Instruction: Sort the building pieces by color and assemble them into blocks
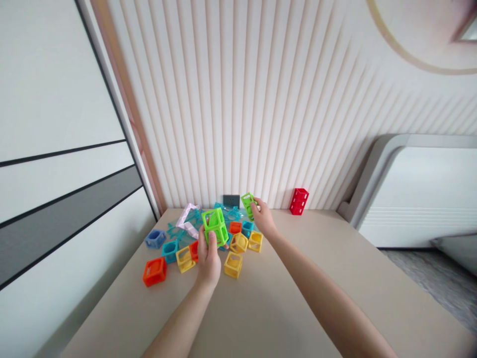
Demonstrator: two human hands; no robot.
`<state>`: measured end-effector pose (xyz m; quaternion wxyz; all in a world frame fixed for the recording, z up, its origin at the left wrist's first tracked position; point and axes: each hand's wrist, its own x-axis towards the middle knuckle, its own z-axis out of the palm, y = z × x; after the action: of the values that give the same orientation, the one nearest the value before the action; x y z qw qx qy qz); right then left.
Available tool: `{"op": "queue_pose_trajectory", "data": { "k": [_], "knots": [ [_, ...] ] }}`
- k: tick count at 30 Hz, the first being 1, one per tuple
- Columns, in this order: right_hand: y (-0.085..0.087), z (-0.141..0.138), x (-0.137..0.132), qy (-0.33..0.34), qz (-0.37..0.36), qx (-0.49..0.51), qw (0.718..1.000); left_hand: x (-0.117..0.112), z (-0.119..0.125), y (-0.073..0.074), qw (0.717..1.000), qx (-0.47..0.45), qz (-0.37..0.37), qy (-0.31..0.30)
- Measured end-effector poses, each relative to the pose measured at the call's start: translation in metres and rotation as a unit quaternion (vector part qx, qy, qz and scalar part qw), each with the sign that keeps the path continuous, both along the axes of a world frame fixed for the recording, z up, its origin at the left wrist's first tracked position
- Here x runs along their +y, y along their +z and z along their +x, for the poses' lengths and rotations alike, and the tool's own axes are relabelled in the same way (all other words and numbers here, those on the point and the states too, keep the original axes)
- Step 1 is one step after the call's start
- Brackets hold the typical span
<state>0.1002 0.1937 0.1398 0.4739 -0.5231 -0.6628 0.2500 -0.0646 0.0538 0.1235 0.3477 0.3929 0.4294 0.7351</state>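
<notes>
My left hand (207,258) is closed round a stack of two green open-frame cubes (214,226), held up above the table near its middle. Farther back, my right hand (263,219) pinches a single green cube (248,203) close to the wall. Between and below both hands lie loose cubes: yellow ones (233,264), an orange one (154,271), blue ones (155,238) and a small red-orange one (235,227).
A beige table (283,308) runs to a ribbed wall with a dark socket (231,200). A red two-cube stack (298,201) stands at the back right. Pale pink and teal flat pieces (188,223) lie at the back left. A white cabinet (421,199) stands right.
</notes>
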Motion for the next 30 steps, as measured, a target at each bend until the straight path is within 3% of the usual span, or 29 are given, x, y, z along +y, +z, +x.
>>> {"op": "queue_pose_trajectory", "data": {
  "k": [8, 16, 30],
  "knots": [
    [0.007, -0.021, 0.032, -0.02, -0.077, -0.168, 0.983, -0.001, 0.004, -0.003, 1.0, 0.002, -0.02, -0.001],
    [0.017, -0.014, 0.038, -0.022, -0.139, -0.307, 0.941, -0.002, 0.004, 0.003, 0.999, -0.011, -0.032, 0.003],
    [0.036, -0.006, 0.031, 0.029, -0.072, -0.514, 0.854, -0.003, 0.006, 0.004, 0.999, -0.006, -0.036, 0.015]
  ]
}}
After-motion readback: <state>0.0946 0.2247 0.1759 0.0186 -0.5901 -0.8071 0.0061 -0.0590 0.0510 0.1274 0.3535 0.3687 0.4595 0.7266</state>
